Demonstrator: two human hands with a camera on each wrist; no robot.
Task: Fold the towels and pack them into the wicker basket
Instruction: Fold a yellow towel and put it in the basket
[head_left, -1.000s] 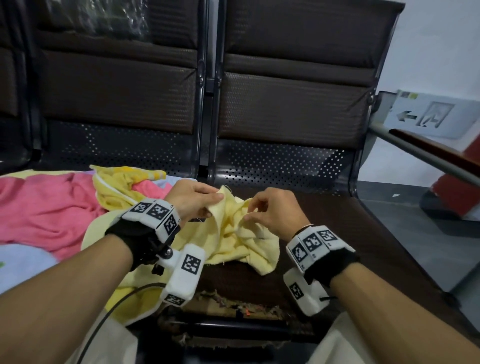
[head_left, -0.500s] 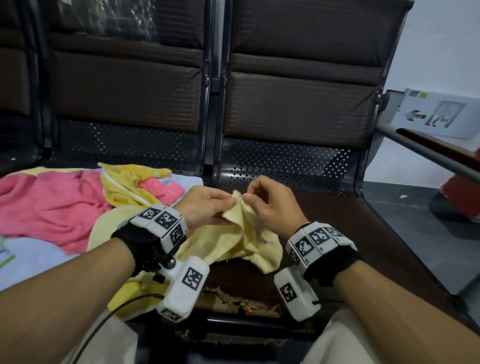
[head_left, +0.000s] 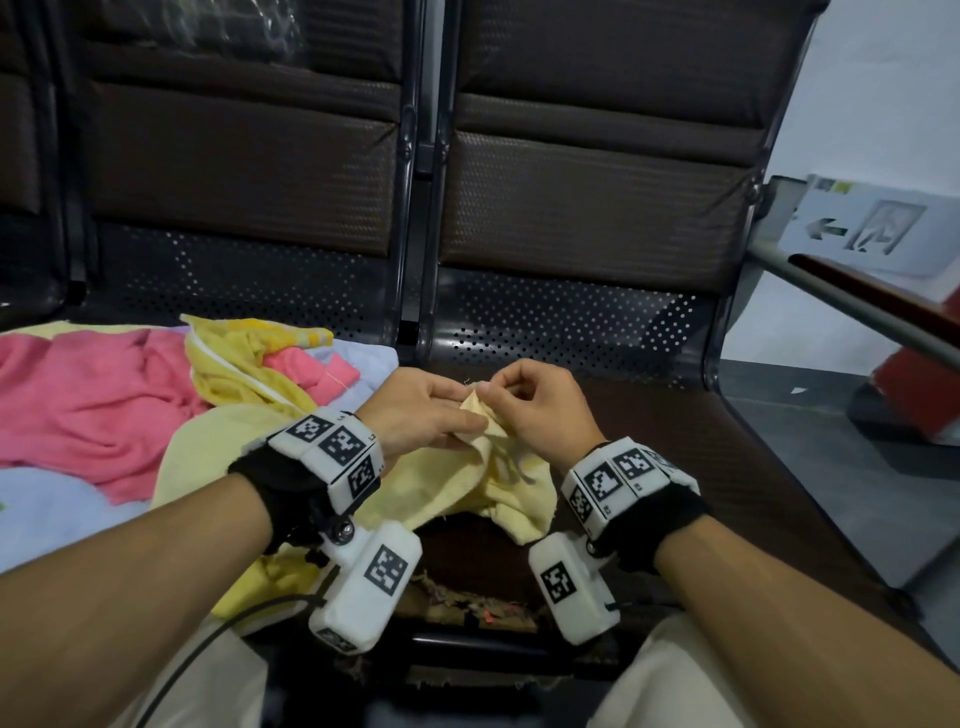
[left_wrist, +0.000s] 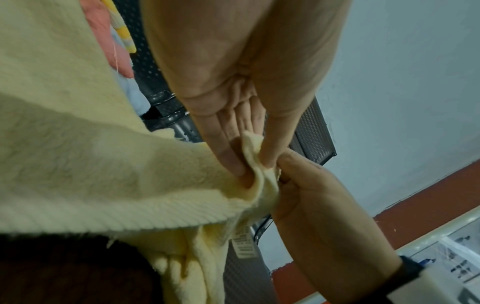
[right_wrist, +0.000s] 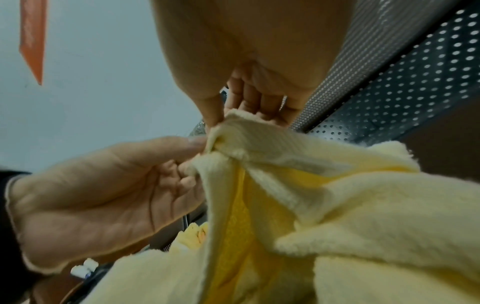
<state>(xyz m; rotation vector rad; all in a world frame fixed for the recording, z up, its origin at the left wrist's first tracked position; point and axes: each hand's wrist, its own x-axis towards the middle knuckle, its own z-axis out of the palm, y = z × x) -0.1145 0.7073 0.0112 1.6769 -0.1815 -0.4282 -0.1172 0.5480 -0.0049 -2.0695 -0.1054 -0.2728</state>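
To the left of the left hand a pink towel lies crumpled on a pale blue cloth, with a brighter yellow towel heaped just beyond it; behind both hands stand the dark padded backs of the bench seats; off to the right of the right hand a grey rail crosses in front of a white arrow sign; no basket shows in any view. Both hands meet over the brown seat, each pinching a gathered corner of the pale yellow towel between thumb and fingertips; the rest of that towel hangs below the hands and spreads left under the left wrist; a small white label dangles from its edge beneath the right hand.
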